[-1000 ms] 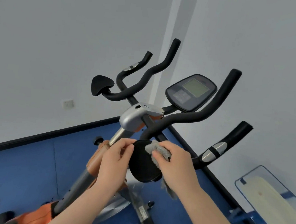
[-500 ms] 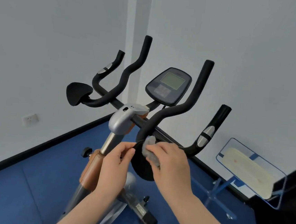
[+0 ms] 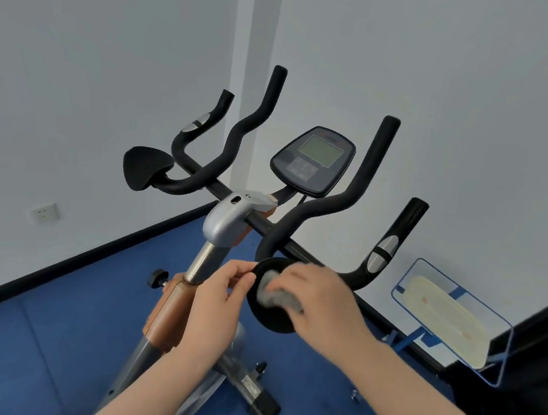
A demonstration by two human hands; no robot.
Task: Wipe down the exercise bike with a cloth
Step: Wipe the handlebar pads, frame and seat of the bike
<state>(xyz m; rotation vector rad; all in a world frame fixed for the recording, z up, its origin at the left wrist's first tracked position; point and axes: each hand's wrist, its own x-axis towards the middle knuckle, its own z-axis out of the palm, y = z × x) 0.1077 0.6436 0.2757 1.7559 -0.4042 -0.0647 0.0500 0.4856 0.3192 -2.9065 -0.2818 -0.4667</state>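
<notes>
The exercise bike point(image 3: 227, 223) stands in front of me with black handlebars point(image 3: 344, 194), a console screen point(image 3: 314, 159) and a silver-and-orange stem. Its right elbow pad point(image 3: 270, 319), a black round disc, is low in the middle. My left hand point(image 3: 220, 299) pinches the pad's left rim. My right hand point(image 3: 321, 295) holds a crumpled grey cloth point(image 3: 276, 294) and presses it against the pad's face. The left elbow pad point(image 3: 146, 168) sits bare at the far left of the bars.
Blue floor mats point(image 3: 54, 320) run under the bike up to white walls with a black skirting. A wall socket point(image 3: 44, 213) is at the left. A blue-framed stand with a pale board point(image 3: 449, 321) sits at the right, beside a dark object at the frame's edge.
The view has swung left and pulled back a little. My right hand with the cloth slid from the pad's upper edge down across its face. My left hand kept its pinch on the rim.
</notes>
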